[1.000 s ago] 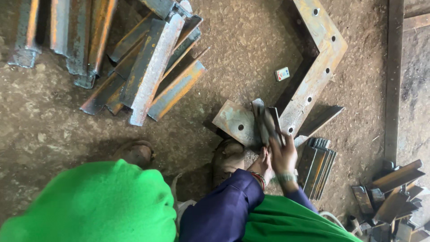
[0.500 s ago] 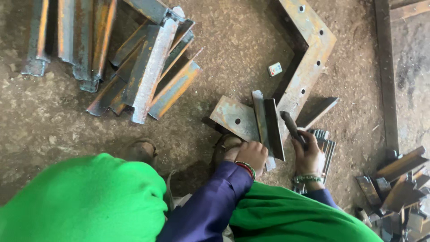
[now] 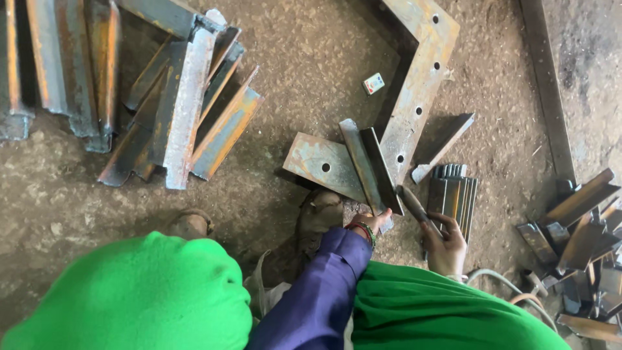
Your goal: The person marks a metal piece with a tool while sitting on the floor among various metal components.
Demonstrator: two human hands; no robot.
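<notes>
- Your left hand rests its fingertips on the near end of the angle bar, not wrapped around it; the bar lies on the drilled plate on the dirt floor.
- Your right hand is closed around a dark rod (its tip is just beside the bar).
- Stacked strips lie just beyond that hand.
- A drilled L-bracket sits behind.

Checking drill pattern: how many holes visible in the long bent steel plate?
4 along the bent steel plate: one near the top end, one below it, one mid-length, one near the lower end beside the angle pieces. More may be hidden.
</notes>
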